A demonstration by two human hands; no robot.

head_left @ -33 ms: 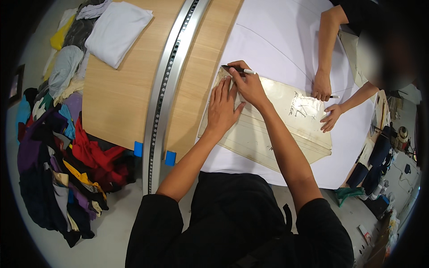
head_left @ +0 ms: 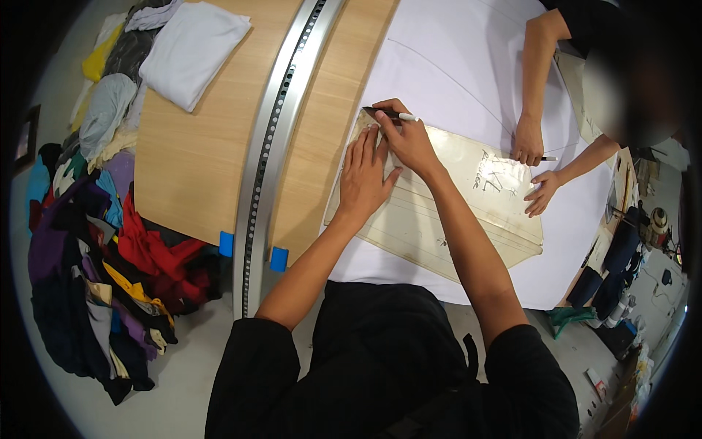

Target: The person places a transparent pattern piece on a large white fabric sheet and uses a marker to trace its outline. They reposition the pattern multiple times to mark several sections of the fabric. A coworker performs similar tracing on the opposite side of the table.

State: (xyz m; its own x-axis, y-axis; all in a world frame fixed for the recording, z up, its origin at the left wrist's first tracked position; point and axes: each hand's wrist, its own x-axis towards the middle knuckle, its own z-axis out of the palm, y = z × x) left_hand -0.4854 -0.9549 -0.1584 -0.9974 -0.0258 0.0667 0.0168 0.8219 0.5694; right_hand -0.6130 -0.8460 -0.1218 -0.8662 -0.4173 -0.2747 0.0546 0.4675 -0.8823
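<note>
Head camera view: from where I stand, the wearer's left hand [head_left: 363, 175] lies flat on a cream pattern board [head_left: 409, 208], fingers loosely spread and gripping nothing. Just beside its fingertips, the right hand [head_left: 413, 146] is closed around a dark, pen-like tool [head_left: 387, 113] with a white end, its tip at the board's upper left corner. The board, with handwriting and ruled lines on its face, lies at a slant over white fabric [head_left: 439, 66] spread on the tabletop [head_left: 197, 161].

Across from the wearer, a co-worker's hand [head_left: 528, 143] holds a slim pen [head_left: 548, 159] near the board's far edge; that person's other hand [head_left: 542, 194] rests by the right end. Left of the fabric, a metal rail [head_left: 281, 95] pierced with holes crosses the wood, two blue caps [head_left: 227, 244] flanking its near end. Beyond it sits folded white cloth [head_left: 194, 55], and heaped coloured garments [head_left: 110, 263] lie farther left.
</note>
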